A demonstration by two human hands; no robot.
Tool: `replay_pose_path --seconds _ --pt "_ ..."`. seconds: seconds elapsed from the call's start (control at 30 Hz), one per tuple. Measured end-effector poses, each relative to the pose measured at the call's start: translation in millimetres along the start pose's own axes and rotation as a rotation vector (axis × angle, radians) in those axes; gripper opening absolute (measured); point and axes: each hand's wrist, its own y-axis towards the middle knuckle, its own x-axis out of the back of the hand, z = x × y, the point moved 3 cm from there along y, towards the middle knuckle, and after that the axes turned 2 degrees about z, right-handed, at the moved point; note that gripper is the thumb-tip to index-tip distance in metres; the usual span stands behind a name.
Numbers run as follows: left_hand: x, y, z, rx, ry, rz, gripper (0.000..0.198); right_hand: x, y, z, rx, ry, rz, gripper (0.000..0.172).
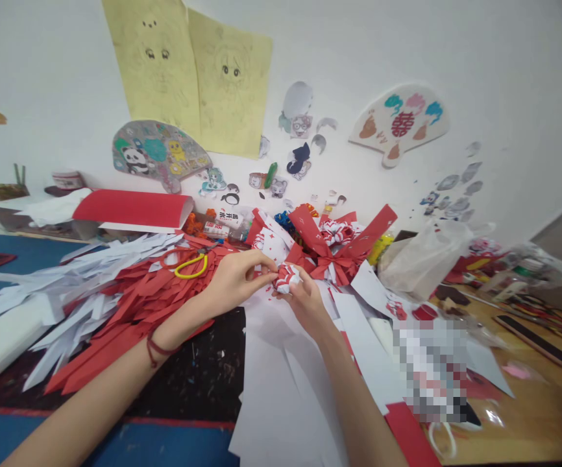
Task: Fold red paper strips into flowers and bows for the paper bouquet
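Observation:
Both my hands meet over the middle of the table around a small red and white folded paper piece. My left hand pinches its left edge with thumb and fingers closed. My right hand cups it from below and behind, fingers curled round it. A red cord sits on my left wrist. White paper sheets lie under my forearms. Just behind the hands stand finished red and white paper flowers.
A heap of cut red and white paper strips spreads to the left, with yellow-handled scissors on it. A clear plastic bag and clutter fill the right. A red-lidded box sits back left. Drawings and paper fans hang on the wall.

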Motion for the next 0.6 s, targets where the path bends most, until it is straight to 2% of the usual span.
replay_pose_path --seconds 0.13,0.3,0.47,0.53,0.6 --pt "-0.1 -2 0 -0.051 0.125 0.029 0.014 0 -1 1 0.003 -0.012 0.006 0.048" --pt "-0.6 -4 1 -0.211 0.403 0.045 0.020 -1 -1 1 -0.012 -0.033 -0.013 0.049" --pt "-7.8 -8 1 -0.410 0.720 -0.045 0.024 -2 0 -1 -0.025 -0.018 -0.012 0.046" --pt "-11.6 -11 1 -0.479 0.776 -0.076 0.022 -3 -1 -2 -0.031 -0.013 -0.015 0.046" --pt "-13.8 -13 2 -0.490 0.772 -0.085 0.022 -3 -1 -2 -0.040 -0.013 -0.023 0.046"
